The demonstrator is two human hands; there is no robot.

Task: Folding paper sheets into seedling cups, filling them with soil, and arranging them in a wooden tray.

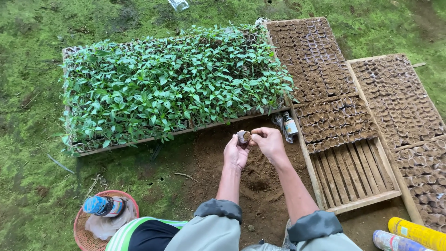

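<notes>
My left hand [235,152] holds a small soil-filled seedling pot [243,136] upright above a patch of bare brown soil [260,181]. My right hand [269,141] is beside it, fingers pinched at the pot's top rim. Both hands hover in front of a wooden tray of leafy green seedlings [172,83]. To the right lies a slatted wooden tray [348,174], its far part packed with rows of filled pots [334,123].
Two more trays of filled pots [395,97] sit to the right on mossy ground. A small bottle [290,125] lies by the tray corner. A pink basket [83,234] holds a blue-capped bottle [100,205]. A yellow can [418,232] lies at bottom right.
</notes>
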